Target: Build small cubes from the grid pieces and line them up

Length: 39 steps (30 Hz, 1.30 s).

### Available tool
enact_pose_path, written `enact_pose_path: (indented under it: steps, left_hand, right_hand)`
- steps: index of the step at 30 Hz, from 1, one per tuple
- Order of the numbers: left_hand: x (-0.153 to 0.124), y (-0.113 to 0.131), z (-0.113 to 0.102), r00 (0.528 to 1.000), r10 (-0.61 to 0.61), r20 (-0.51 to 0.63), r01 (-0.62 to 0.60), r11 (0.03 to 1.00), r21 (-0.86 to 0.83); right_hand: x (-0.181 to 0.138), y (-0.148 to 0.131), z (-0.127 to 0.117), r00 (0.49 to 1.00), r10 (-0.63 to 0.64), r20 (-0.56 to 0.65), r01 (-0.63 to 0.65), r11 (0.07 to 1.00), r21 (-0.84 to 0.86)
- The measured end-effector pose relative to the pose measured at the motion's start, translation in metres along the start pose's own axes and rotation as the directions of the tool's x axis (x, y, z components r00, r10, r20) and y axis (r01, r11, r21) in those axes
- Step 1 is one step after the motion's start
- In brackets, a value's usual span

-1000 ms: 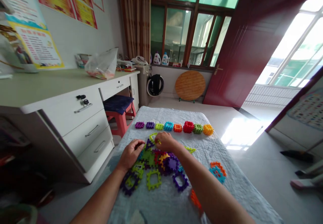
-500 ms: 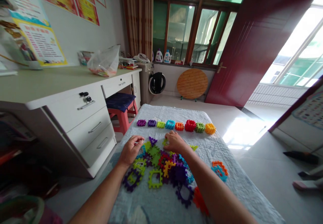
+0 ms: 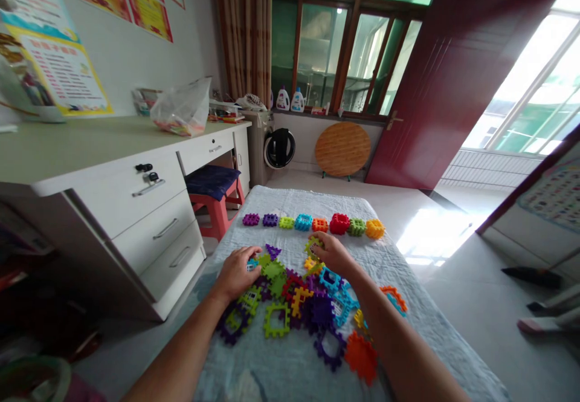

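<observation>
A heap of flat, toothed plastic tiles (image 3: 294, 302) in green, purple, blue, yellow and red lies on a pale blue cloth-covered table (image 3: 408, 353). My left hand (image 3: 235, 272) rests palm down on the left edge of the heap, fingers over a blue and a green tile. My right hand (image 3: 333, 254) is at the far side of the heap, fingers closed on a green tile (image 3: 312, 246). Beyond the hands stands a row of assembled cubes (image 3: 312, 225), purple at the left through red to yellow at the right.
A white desk with drawers (image 3: 136, 202) stands to the left, with a red stool (image 3: 215, 199) tucked beside it. An orange tile (image 3: 361, 356) and an orange-and-blue tile (image 3: 395, 298) lie to the right. A dark red door (image 3: 435, 94) stands open ahead.
My right hand has moved right and slightly away from me and lifted a green tile. The heap has spread out a little. My left hand has stayed at the heap's left edge.
</observation>
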<state>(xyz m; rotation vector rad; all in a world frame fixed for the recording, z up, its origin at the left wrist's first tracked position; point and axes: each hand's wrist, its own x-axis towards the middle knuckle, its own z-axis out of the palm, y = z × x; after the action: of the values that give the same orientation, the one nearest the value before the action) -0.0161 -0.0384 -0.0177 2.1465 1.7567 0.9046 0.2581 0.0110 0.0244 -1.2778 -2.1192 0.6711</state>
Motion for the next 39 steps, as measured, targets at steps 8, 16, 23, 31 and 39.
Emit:
enact_pose_path:
  steps: [8, 16, 23, 31, 39]
  left_hand:
    - [0.002, 0.005, -0.01, 0.999, 0.038, 0.021, -0.034, 0.985, -0.166]
    - [0.004, 0.03, -0.022, 0.988, 0.122, -0.092, -0.127, 0.991, -0.051]
    - [0.009, 0.067, -0.028, 0.955, 0.213, -0.208, -0.208, 0.977, 0.048]
    - [0.003, 0.084, 0.0, 0.94, 0.319, 0.117, -0.304, 0.943, -0.133]
    - [0.003, 0.066, -0.003, 0.977, 0.211, 0.024, -0.201, 0.954, -0.223]
  right_hand:
    - [-0.012, 0.013, 0.006, 0.996, 0.03, -0.081, -0.035, 0.998, -0.061]
    - [-0.013, 0.024, 0.003, 0.99, 0.051, -0.134, -0.039, 0.995, 0.087]
    - [-0.012, 0.024, 0.003, 0.991, 0.073, -0.109, -0.049, 0.977, 0.209]
    - [-0.013, 0.027, 0.005, 0.987, 0.112, -0.114, -0.079, 0.963, 0.257]
    - [-0.012, 0.011, 0.02, 0.992, 0.114, 0.051, -0.124, 0.857, 0.5]
